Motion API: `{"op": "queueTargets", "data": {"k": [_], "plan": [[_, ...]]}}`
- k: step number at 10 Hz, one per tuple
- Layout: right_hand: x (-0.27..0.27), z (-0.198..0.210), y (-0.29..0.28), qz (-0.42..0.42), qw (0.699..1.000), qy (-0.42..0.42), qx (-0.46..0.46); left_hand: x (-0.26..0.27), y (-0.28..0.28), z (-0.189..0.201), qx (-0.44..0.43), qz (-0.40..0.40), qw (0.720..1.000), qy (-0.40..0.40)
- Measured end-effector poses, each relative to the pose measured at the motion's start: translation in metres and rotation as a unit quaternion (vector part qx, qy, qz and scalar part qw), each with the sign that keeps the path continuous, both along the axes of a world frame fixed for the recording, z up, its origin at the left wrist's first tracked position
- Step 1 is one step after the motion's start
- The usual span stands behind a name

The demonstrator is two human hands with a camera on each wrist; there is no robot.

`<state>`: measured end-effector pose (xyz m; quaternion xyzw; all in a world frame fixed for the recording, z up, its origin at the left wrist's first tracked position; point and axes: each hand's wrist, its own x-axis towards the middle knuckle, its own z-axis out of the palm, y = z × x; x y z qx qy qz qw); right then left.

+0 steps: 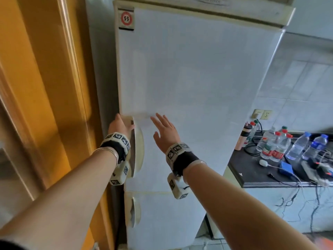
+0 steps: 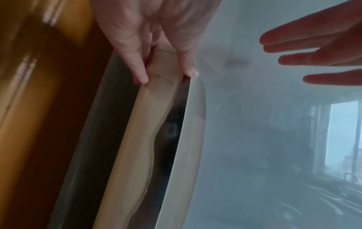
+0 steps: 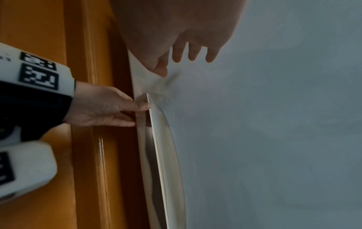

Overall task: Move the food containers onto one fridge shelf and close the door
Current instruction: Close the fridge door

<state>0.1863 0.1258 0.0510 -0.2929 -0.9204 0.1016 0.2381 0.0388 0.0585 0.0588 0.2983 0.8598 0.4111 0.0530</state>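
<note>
Head view: left hand (image 1: 120,126) pinches the top of the handle (image 1: 138,152) at the left edge of the shut-looking fridge door (image 1: 189,78), right hand (image 1: 165,132) flat and empty (food containers unseen); probably the opening step, needing an outward pull.

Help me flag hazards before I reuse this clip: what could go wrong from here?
The left hand pinches only the top end of the handle, so it may slip. Its fingers sit in the narrow gap beside the orange door and could get knocked.
</note>
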Motion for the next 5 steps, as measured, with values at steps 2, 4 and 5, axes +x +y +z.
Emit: {"op": "queueTargets", "data": {"k": [2,4,5], "plan": [[-0.009,-0.005,0.011,-0.009,1.0,-0.005,-0.009,-0.012,0.019,0.001,-0.007,0.004,1.0,-0.014],[-0.002,-0.011,0.007,-0.015,0.999,-0.035,-0.02,-0.006,0.011,0.002,-0.026,-0.005,0.999,-0.021],[0.006,-0.018,0.005,-0.02,0.998,-0.05,-0.025,0.0,0.0,-0.006,-0.068,-0.013,0.998,-0.003]]}}
